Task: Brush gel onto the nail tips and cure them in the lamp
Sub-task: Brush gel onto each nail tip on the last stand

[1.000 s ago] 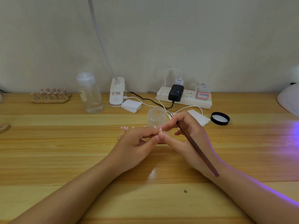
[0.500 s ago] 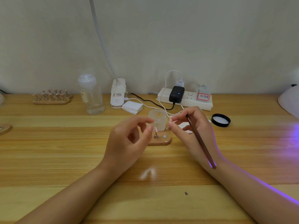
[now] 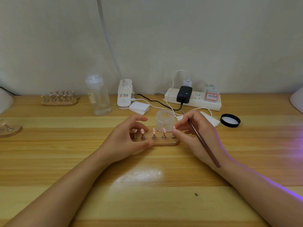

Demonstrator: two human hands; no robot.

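Observation:
A small wooden holder lies at the table's middle and carries a row of pink nail tips on metal stands. My left hand curves over its left end, with the thumb against the front edge and the index finger raised above the tips. My right hand grips a brown-handled brush, and its thumb and forefinger pinch the rightmost tip. Just behind the holder stands a frosted gel jar without its lid. The white curing lamp shows at the right edge and casts purple light.
A black jar lid lies to the right. Along the wall are a power strip with cables, a desk-lamp clamp, white pads and a clear bottle. More tip holders sit at the back left and left edge.
Both hands were joined in front of the jar, then parted. My left hand has come down over the holder's left end. My right hand has moved to the rightmost tip, uncovering the row.

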